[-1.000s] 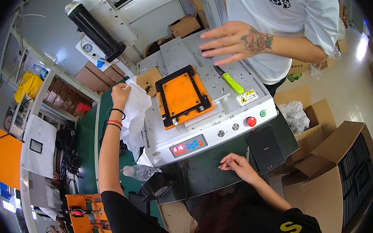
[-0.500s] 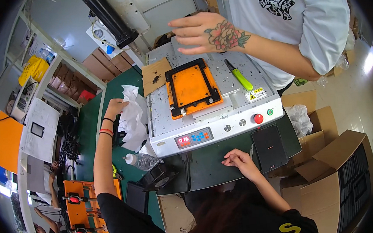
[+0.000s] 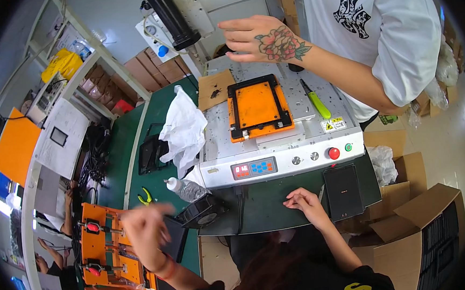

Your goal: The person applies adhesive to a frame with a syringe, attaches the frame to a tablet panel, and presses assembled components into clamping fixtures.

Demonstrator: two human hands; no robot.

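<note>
A flat black panel is set at right on the green bench, near the right hand — empty, loosely curled. The left hand is blurred near orange clamp fixtures; its hold cannot be told. Work seems between grasps; a wider grip would be needed. The far black-bordered orange plate may be blocked by a co-worker's hand.

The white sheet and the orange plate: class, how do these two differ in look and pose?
The white sheet is crumpled; the orange plate is flat with straight edges.
The sheet lies at the left edge of the machine; the plate sits over its top.
The sheet is plain; the plate carries a black frame.
Shared: neither is in anyone's grip.
</note>
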